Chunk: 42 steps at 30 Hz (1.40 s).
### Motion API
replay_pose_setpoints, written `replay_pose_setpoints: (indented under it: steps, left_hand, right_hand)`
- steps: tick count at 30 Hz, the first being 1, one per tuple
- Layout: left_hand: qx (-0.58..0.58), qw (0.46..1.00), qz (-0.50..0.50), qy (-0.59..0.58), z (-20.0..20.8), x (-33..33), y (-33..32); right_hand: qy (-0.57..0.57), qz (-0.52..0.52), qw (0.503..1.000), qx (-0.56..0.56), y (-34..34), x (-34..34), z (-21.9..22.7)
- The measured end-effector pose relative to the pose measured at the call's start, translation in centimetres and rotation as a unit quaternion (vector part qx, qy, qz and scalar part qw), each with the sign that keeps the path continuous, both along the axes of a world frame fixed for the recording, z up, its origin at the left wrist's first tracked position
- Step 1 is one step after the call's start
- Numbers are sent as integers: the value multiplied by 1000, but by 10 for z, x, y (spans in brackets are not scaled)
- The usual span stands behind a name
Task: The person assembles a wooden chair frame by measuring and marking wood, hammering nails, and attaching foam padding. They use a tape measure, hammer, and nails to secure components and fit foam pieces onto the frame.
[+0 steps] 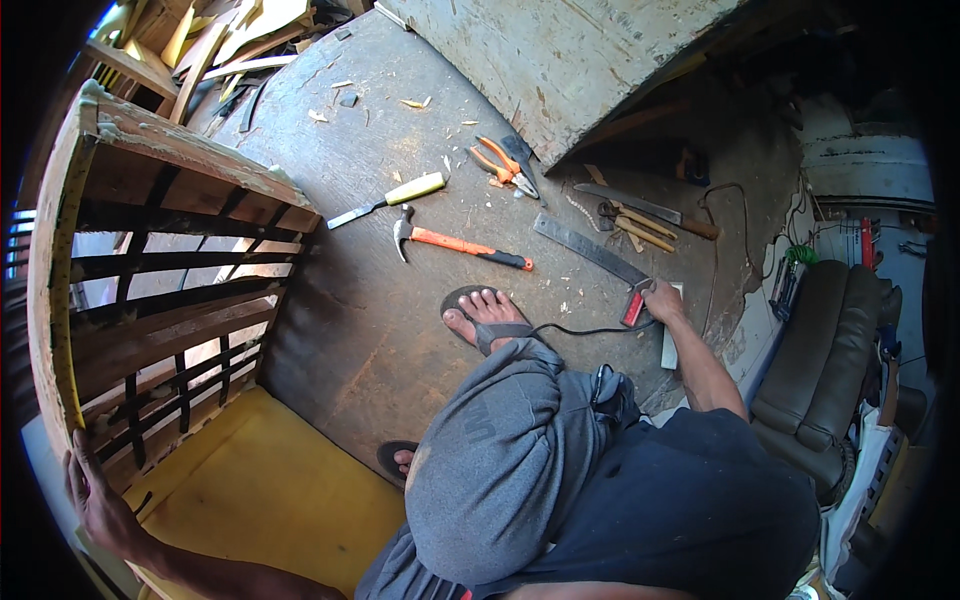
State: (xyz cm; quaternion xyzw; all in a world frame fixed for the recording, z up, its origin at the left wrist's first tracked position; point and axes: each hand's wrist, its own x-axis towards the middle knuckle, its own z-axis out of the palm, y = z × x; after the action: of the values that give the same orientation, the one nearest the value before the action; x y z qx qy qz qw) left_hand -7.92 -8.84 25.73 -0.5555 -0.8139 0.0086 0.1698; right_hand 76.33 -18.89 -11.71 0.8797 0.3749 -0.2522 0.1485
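Observation:
My left hand [97,503] is at the near end of a wooden frame [185,150] with black webbing strips [180,265] across it. A yellow measuring tape [66,310] runs along the frame's edge down to my fingers, which press on its end. On the floor to the right, my right hand [662,300] closes over the corner of a metal try square [590,250]. The square's long grey blade points away to the left, and a pale bar [671,340] shows beside my wrist. A small red piece [632,308] is under my fingers.
On the floor lie a claw hammer [460,245], a chisel [390,198], orange-handled pliers [502,165], pincers [640,226] and a long knife-like blade [640,203]. A painted board [560,70] juts in at the back. Wood scraps [225,55] are piled far left. A dark cable [590,330] passes my foot.

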Motion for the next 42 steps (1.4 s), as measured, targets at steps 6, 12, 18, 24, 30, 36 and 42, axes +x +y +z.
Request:
replay_pose_setpoints:
  steps: [6, 12, 18, 24, 30, 36, 42]
  left_hand:
    - [-6, 1000, 1, -3, -1, 5, 2]
    - [20, 997, 53, -49, 2, 2, 7]
    - [58, 993, 36, -97, -7, -19, 10]
    - [4, 1000, 26, 17, -7, 4, 0]
    - [227, 964, 8, -137, 3, 69, 6]
    - [231, 961, 38, -146, 1, 108, 18]
    - [253, 957, 51, -132, -5, 99, 7]
  right_hand:
    - [59, -45, 997, 16, -7, 8, 4]
    - [196, -191, 959, 78, -47, 0, 10]
    - [132, -121, 975, 134, -131, -10, 3]
    - [68, -42, 978, 193, -85, -48, 24]
    - [-39, 133, 983, 122, 1, -59, -5]
    - [-102, 260, 958, 59, -11, -46, -12]
    - [-92, 412, 907, 13, -8, -41, 12]
